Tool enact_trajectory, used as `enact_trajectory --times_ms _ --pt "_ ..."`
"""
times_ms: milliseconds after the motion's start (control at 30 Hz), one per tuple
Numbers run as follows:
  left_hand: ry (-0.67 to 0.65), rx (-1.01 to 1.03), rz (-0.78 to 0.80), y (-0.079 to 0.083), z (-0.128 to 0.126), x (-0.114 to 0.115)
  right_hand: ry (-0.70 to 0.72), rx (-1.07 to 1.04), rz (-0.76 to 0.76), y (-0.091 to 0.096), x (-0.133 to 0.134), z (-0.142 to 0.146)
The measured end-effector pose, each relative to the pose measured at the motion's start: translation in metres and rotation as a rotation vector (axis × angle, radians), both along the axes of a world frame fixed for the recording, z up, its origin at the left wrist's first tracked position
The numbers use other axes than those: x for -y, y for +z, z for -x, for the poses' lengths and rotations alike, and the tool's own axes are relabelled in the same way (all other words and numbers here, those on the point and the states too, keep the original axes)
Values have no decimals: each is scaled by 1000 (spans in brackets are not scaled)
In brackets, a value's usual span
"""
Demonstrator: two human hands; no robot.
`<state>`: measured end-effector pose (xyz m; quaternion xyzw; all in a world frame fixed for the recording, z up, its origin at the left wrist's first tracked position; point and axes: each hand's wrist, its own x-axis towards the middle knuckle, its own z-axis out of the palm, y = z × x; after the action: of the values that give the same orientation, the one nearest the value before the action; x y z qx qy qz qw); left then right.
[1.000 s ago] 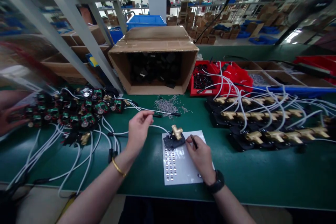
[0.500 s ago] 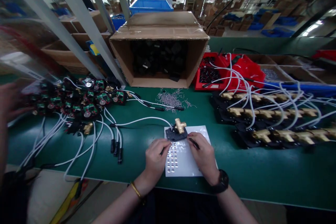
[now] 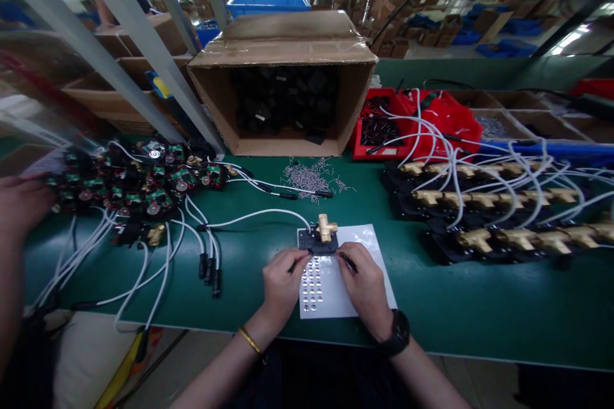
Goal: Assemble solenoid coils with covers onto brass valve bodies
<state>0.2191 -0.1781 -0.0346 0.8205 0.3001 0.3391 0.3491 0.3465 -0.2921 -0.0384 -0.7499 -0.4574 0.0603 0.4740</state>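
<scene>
A black housing (image 3: pixel 311 243) with a brass tee fitting (image 3: pixel 327 229) stands on a white sheet (image 3: pixel 355 297), a white cable running from it to the left. Rows of round shiny dots (image 3: pixel 313 284) cover the sheet's left part. My left hand (image 3: pixel 283 278) is closed in a pinch at the housing's near left edge; a dark bit shows by its fingers, too small to name. On the other side, my right hand (image 3: pixel 367 284) is closed around a thin black piece (image 3: pixel 347 261), fingertips at the housing's near right corner.
Behind lies a pile of small screws or pins (image 3: pixel 307 177) before a cardboard box (image 3: pixel 283 45) of black parts. Circuit-board assemblies (image 3: pixel 158 198) crowd the left, beside another person's hand (image 3: pixel 23 204). Brass-fitted housings (image 3: pixel 480 239) line the right; a red bin (image 3: pixel 357 140) stands behind.
The housing has turned slightly on the sheet, and both my hands have shifted a little with it. At the left, the other person's hand has come further in toward the circuit-board assemblies.
</scene>
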Motion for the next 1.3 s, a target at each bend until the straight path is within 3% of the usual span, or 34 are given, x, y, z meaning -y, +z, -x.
enact_trajectory --times_ms 433,833,1133,1300 --pt "91 55 74 -4 -4 -2 40 -35 41 2 3 7" --pt "26 46 23 -3 -5 -5 64 -66 85 3 7 7" --pt "35 62 112 -1 -9 -5 69 -75 92 3 7 7" --pt "-9 -30 -55 0 -6 -8 72 -81 101 3 7 6"
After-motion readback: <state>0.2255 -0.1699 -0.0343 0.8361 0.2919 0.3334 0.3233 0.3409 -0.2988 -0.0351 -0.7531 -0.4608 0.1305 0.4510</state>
